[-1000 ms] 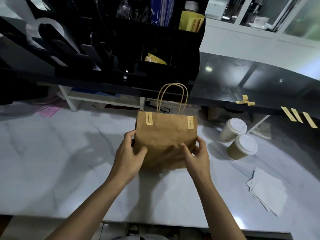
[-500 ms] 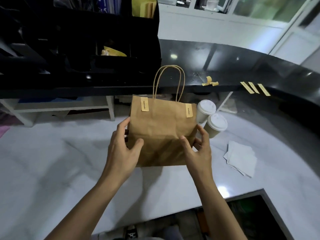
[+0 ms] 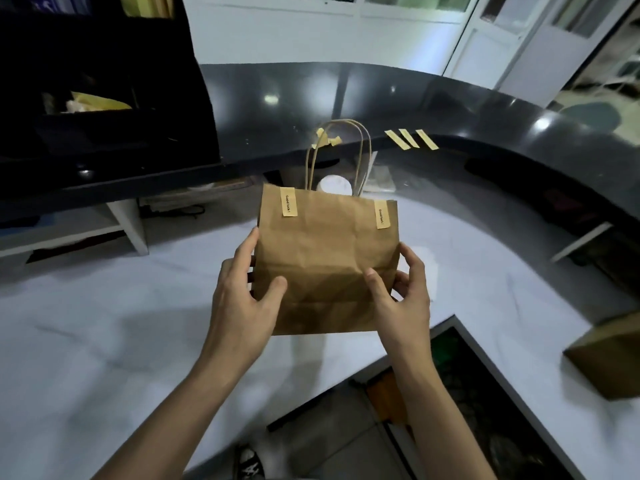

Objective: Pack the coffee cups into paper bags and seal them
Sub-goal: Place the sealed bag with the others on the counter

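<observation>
Sealed brown paper bag [image 3: 325, 258] upright between both hands: left hand [image 3: 242, 289] and right hand [image 3: 401, 292] grip opposite sides, fingers curled around edges, handles pointing up.

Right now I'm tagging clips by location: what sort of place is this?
Probably a café or takeaway service counter: a sealed paper bag with "Good luck" stickers, a lidded coffee cup behind it, spare sticker strips on the raised dark counter.

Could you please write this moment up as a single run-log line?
paper bag: sealed, two stickers | left hand: grips left side | right hand: grips right side | cup lid: behind bag | spare stickers: on dark counter
</observation>
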Available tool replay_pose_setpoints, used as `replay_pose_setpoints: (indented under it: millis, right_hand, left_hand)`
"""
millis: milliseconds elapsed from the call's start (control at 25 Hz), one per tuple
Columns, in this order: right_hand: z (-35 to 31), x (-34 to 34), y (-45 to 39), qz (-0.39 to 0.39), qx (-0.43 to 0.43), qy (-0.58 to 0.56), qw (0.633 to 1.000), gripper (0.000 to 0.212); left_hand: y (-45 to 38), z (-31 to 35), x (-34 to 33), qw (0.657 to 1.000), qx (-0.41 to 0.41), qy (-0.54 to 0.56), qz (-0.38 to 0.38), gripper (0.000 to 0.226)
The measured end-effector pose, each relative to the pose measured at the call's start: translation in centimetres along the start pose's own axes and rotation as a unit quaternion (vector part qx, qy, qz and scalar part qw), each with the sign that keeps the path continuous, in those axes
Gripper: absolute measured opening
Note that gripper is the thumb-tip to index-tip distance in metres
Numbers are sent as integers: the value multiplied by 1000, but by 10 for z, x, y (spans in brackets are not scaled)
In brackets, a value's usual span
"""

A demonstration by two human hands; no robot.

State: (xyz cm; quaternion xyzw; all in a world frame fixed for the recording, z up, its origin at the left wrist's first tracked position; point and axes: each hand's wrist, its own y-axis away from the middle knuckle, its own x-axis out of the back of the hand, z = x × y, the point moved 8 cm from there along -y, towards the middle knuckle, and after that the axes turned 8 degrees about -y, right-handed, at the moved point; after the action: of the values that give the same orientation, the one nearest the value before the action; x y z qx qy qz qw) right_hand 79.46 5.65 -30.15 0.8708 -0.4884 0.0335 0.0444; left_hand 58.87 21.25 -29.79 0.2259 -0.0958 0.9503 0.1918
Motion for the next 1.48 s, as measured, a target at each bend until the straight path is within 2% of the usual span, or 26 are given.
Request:
replay_pose_setpoints:
  millis: [280,800,1080,1480]
  right_hand:
    - [3,94,18,69,-5,-12,998,58]
    - [18,287,99,210,-3,-2,978,58]
    - [28,389,160,296,-8,5,955,56]
    - [42,496,230,442,-13,2,897,54]
  left_hand:
    - [33,48,-63,997,-37,1,-62,71]
    - [146,131,-184,979,-87,26,-183,70]
    - [216,180,-254,951,-129,36,-280,69]
    - [294,246,-348,890,-202,63,-404,68]
